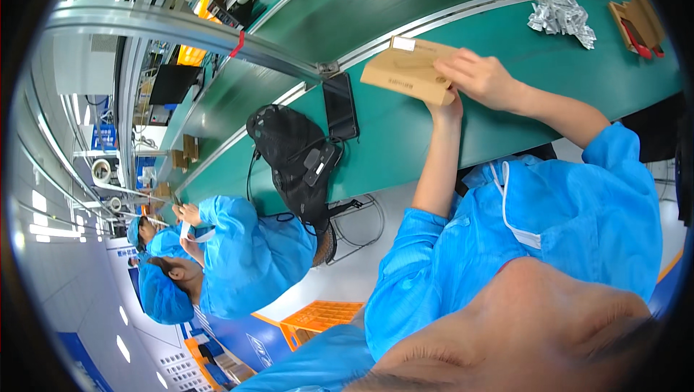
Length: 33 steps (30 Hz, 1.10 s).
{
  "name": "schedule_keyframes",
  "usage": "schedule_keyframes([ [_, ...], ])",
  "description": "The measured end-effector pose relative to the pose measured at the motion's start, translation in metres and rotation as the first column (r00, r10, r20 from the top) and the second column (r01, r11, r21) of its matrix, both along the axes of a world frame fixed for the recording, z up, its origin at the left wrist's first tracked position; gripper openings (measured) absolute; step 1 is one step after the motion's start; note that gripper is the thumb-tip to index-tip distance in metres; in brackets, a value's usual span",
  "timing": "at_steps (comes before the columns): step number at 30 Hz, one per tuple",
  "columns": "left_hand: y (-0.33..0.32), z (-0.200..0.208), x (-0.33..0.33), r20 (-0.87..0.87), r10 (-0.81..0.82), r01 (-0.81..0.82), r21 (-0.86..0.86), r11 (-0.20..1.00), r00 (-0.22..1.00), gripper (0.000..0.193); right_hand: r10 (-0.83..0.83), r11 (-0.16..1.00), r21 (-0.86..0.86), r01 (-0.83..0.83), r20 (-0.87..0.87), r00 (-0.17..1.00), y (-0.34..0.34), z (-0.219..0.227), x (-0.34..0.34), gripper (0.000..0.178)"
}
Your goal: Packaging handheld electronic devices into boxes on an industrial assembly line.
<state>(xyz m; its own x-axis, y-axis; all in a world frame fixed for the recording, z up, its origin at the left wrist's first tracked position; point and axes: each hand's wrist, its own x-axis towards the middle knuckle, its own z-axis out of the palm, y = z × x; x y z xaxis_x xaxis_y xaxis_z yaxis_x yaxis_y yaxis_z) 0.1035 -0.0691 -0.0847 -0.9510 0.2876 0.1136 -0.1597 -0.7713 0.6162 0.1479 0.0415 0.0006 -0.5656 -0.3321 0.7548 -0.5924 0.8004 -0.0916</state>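
A flat brown cardboard box [405, 70] with a small white label is held tilted above the green work table. My left hand [447, 108] grips its lower right corner from beneath, and the box hides most of those fingers. My right hand [483, 81] is closed over the right end of the box, fingers pressed on its upper face and edge. To the left of the box lies a black phone-like device [340, 106] with a dark screen.
A black mesh bag [285, 139] and a small corded black device [318, 165] lie left. Small silver packets [560, 19] are heaped at far right, near an open carton [636, 23] with a red item. A metal frame [181, 27] crosses the far left. Co-workers in blue [246, 254] stand left.
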Motion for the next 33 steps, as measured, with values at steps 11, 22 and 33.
schedule_keyframes([
  [11,-0.054,0.009,-0.012,0.213,-0.160,0.110,0.231,0.967,0.964,0.049,-0.034,0.562,-0.599,0.570,0.672,0.739,0.114,-0.074,-0.015,0.038],
  [22,-0.013,0.042,0.004,0.353,-0.215,0.173,0.147,0.974,0.911,0.067,0.199,0.888,-0.460,-0.003,0.379,0.903,0.033,-0.018,0.008,0.049],
  [33,-0.018,0.027,-0.012,0.493,-0.299,0.091,0.402,0.911,0.817,0.078,0.536,0.646,-0.763,-0.026,0.428,0.728,0.036,-0.015,-0.021,0.032],
])
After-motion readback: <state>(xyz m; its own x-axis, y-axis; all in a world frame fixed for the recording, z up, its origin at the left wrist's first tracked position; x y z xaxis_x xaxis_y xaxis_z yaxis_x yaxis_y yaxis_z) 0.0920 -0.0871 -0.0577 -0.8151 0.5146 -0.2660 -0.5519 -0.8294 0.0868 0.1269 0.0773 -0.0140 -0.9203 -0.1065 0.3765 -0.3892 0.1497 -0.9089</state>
